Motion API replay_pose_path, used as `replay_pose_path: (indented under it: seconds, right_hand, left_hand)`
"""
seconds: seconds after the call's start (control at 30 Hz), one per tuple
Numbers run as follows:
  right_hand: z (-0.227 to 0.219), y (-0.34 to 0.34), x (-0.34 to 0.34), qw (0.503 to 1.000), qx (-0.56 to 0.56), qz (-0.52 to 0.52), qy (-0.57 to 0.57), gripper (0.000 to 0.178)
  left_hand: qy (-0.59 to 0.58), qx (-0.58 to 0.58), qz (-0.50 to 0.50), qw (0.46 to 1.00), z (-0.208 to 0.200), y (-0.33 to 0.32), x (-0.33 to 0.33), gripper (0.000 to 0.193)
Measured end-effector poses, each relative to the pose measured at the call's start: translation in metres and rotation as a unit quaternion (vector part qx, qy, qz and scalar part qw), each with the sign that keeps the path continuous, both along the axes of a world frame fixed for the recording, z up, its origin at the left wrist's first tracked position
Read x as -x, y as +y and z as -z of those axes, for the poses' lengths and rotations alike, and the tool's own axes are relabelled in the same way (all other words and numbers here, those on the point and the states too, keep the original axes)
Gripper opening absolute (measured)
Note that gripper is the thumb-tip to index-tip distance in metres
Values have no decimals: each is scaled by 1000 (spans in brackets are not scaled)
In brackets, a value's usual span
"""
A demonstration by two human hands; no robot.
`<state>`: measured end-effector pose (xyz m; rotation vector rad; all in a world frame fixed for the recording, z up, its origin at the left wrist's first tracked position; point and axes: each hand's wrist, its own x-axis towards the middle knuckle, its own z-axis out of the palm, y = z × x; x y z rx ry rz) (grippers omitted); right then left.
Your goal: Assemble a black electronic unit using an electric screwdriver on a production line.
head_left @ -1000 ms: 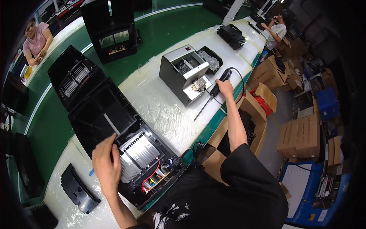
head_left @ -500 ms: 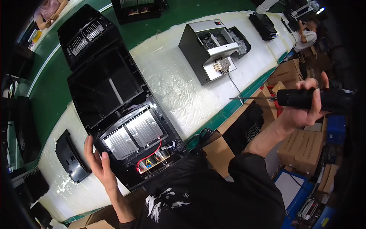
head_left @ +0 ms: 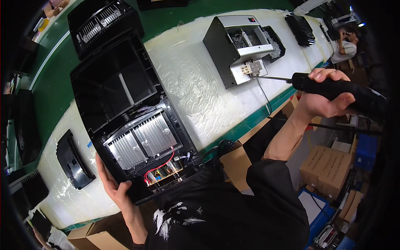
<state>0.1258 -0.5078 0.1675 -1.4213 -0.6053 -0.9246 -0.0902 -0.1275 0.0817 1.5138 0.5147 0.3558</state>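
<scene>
A large black appliance housing lies open on the white bench in front of me, showing silver finned heat sinks, a red wire and a small circuit board. My left hand grips the housing's near left corner. My right hand holds a black electric screwdriver raised at the right, its thin bit pointing left toward a grey metal box with a small white connector.
A black tray of screws sits behind the grey box. Black plastic covers lie at the left, another housing at the far end. Cardboard boxes stand on the floor at the right. Another person works at the far right.
My right hand has come lower and closer with the screwdriver, bit now pointing at the grey box. My left hand has shifted from spread open beside the housing to gripping its corner.
</scene>
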Motion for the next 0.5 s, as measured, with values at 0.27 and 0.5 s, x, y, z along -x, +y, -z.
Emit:
replay_pose_path:
  seconds: [0.27,0.5]
  right_hand:
    - [-39,13,-36,991,-2,-72,114,53]
    - [-65,143,-26,987,37,92,127,52]
  left_hand:
    - [-18,29,-80,996,-5,-39,-1,94]
    - [-86,74,-23,993,12,-22,9,91]
